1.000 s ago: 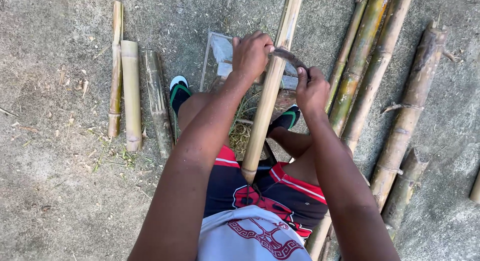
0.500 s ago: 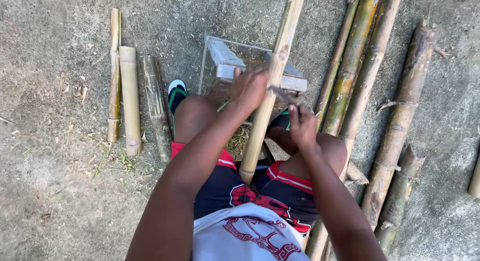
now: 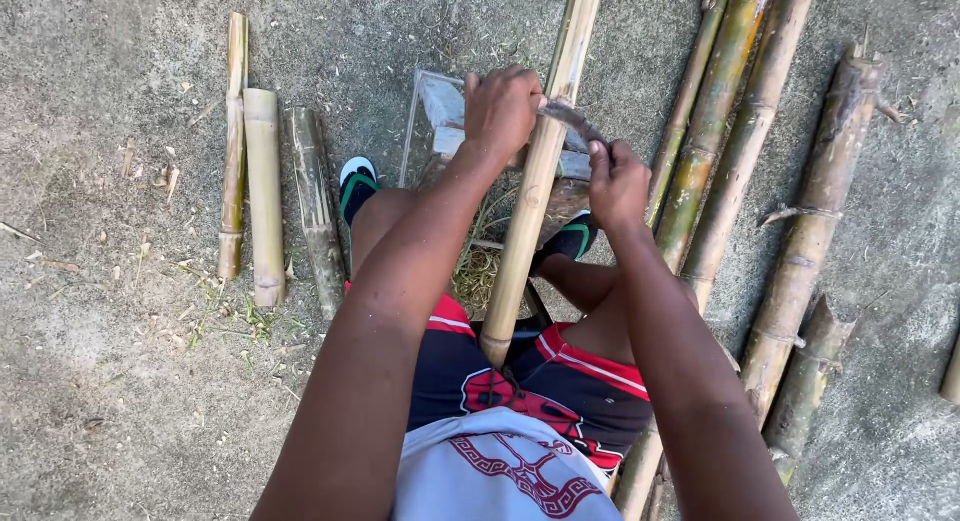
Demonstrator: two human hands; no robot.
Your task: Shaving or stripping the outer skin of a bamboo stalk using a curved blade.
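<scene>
I see the pole (image 3: 540, 181) running from the lap up through the middle of the frame to the top edge, propped on a small frame (image 3: 440, 106) near upper centre. A curved blade (image 3: 572, 121) lies across it, one end in each hand. To my eye this is a scraping stroke, and it goes best with the blade square to the pole, even pressure from both sides, and the pole's near end braced against the body so it cannot roll.

My left hand (image 3: 500, 109) is fisted around the blade's left end, knuckles up, arm reaching straight out from lower centre. My right hand (image 3: 618, 181) clamps the other end, a little lower in the frame, wrist bent inward. Both grips are closed on the blade. More poles (image 3: 745, 151) lie at right, short offcuts (image 3: 262, 191) at left, all on the ground.
</scene>
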